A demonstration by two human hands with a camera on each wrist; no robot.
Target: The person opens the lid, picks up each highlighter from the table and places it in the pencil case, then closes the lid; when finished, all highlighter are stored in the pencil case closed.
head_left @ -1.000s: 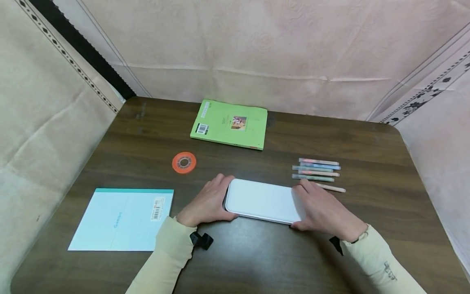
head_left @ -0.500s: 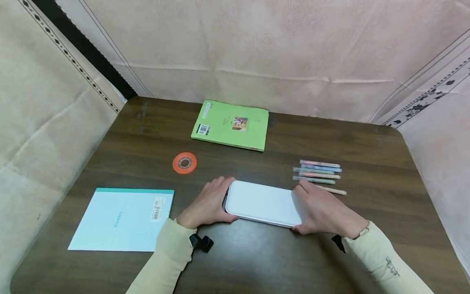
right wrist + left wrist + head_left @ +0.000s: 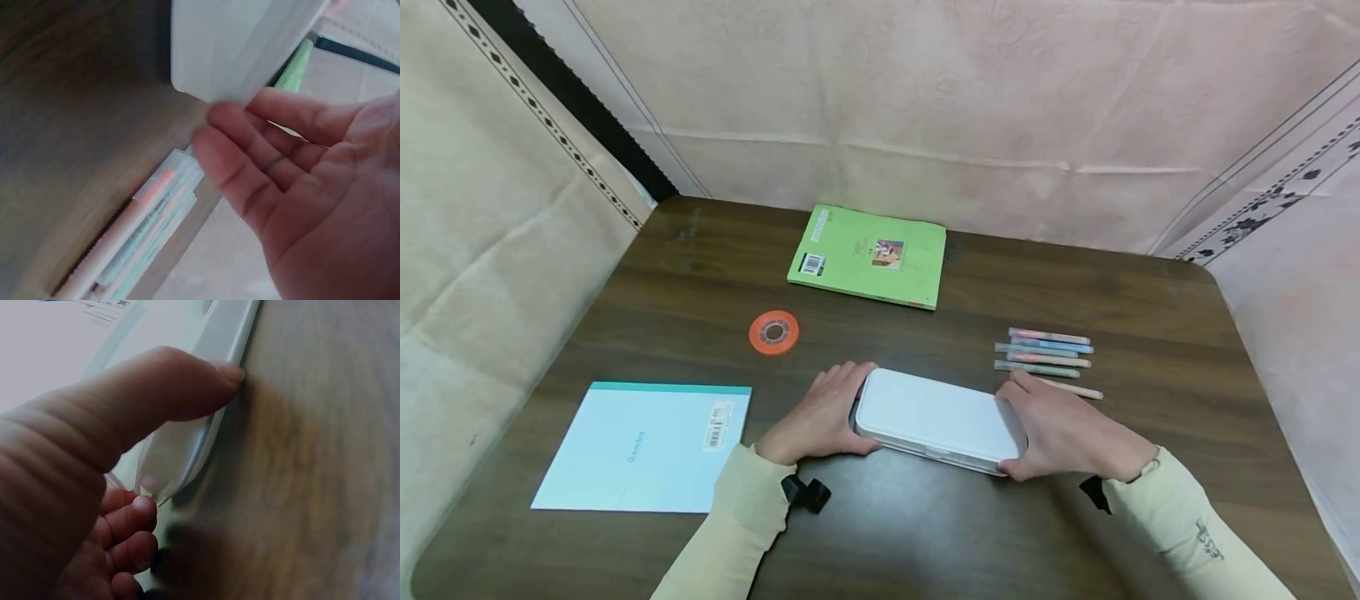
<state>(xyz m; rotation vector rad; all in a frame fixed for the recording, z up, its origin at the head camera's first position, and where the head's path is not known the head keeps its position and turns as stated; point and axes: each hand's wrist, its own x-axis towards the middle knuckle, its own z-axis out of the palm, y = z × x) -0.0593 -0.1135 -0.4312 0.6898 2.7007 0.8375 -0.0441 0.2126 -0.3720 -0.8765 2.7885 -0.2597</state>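
A long white plastic box (image 3: 938, 412) with rounded corners lies across the middle of the table, between both hands. My left hand (image 3: 822, 417) grips its left end, thumb along the near side. In the left wrist view that thumb presses the box's pale side wall (image 3: 181, 447), and the other fingers curl round the end. At the opposite end my right hand (image 3: 1060, 429) holds the box, thumb at the near corner and fingers at the far edge. The right wrist view has the fingertips (image 3: 225, 119) at the box's corner. A small clasp-like detail shows on the near side.
Several pale coloured pens (image 3: 1048, 353) lie side by side just behind the right hand. A light blue notebook (image 3: 602, 450) is at the left, with an orange tape roll (image 3: 774, 332) behind the box. Farther back lies a green book (image 3: 842, 250). Cloth walls (image 3: 925, 100) surround the table.
The box has tipped or risen slightly, so more of its near side shows now. Both hands keep their hold at its ends; the other objects stay put.
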